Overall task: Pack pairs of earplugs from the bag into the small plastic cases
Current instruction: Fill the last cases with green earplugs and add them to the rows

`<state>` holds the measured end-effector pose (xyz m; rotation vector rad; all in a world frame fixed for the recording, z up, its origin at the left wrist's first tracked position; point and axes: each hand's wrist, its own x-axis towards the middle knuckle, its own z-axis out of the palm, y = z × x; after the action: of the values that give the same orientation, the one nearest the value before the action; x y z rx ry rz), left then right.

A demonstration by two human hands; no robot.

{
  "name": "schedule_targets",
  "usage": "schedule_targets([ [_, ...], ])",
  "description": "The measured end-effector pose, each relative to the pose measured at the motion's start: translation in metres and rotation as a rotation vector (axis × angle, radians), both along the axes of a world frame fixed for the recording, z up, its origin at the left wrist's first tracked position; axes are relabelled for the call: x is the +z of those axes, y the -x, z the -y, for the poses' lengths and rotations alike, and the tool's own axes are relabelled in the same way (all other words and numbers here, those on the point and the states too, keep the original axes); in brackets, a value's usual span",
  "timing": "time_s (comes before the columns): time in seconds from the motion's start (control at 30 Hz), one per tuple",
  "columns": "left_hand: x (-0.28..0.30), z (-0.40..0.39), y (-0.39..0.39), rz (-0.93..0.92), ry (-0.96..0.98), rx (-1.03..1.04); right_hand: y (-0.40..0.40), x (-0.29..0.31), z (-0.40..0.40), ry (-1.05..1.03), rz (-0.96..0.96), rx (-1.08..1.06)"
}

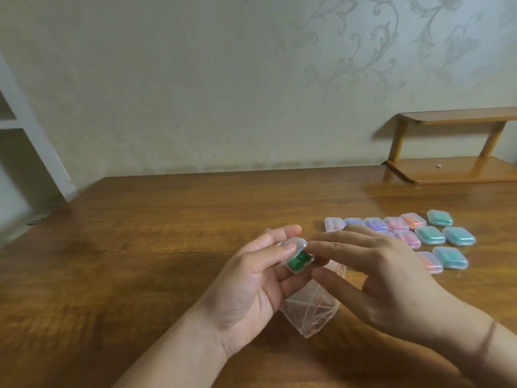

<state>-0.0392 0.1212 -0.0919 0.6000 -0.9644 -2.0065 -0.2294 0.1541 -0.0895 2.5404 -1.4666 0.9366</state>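
My left hand [251,278] grips a small clear plastic case [298,256], its lid partly raised under my thumb. Green earplugs [299,261] lie inside the case. My right hand [375,273] reaches in from the right, and its fingertips touch the case's right side. Under both hands a crumpled clear bag [310,309] lies on the wooden table [145,242]; I cannot tell what is in it.
Several shut cases [436,236] holding green, pink, orange and purple earplugs lie in rows on the table to the right, behind my right hand. A small two-tier wooden shelf [453,169] stands at the back right against the wall.
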Motion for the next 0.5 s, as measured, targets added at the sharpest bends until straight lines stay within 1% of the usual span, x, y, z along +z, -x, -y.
schedule_targets([
  [0.03,0.0,0.001,0.0,0.003,-0.007,0.009,0.0,0.0,0.0,-0.002,0.037,0.0],
  [0.1,-0.002,0.003,-0.002,0.049,0.033,0.018,0.0,0.0,0.0,-0.064,0.206,0.009],
  [0.17,-0.004,0.003,-0.002,0.16,0.151,0.024,0.0,-0.003,0.003,-0.141,0.403,0.039],
  [0.2,-0.006,0.002,-0.002,0.217,0.208,0.031,-0.001,-0.004,0.005,-0.165,0.467,0.055],
  [0.3,-0.008,-0.001,0.002,0.321,0.35,0.05,-0.002,-0.005,0.006,-0.209,0.541,0.102],
  [0.37,-0.008,-0.003,0.003,0.311,0.414,0.018,-0.002,-0.007,0.005,-0.286,0.598,0.152],
  [0.43,-0.008,-0.008,0.004,0.313,0.518,-0.001,-0.003,-0.007,0.006,-0.401,0.719,0.229],
  [0.5,-0.009,-0.013,0.009,0.373,0.664,0.076,-0.001,-0.003,0.007,-0.468,0.826,0.246],
])
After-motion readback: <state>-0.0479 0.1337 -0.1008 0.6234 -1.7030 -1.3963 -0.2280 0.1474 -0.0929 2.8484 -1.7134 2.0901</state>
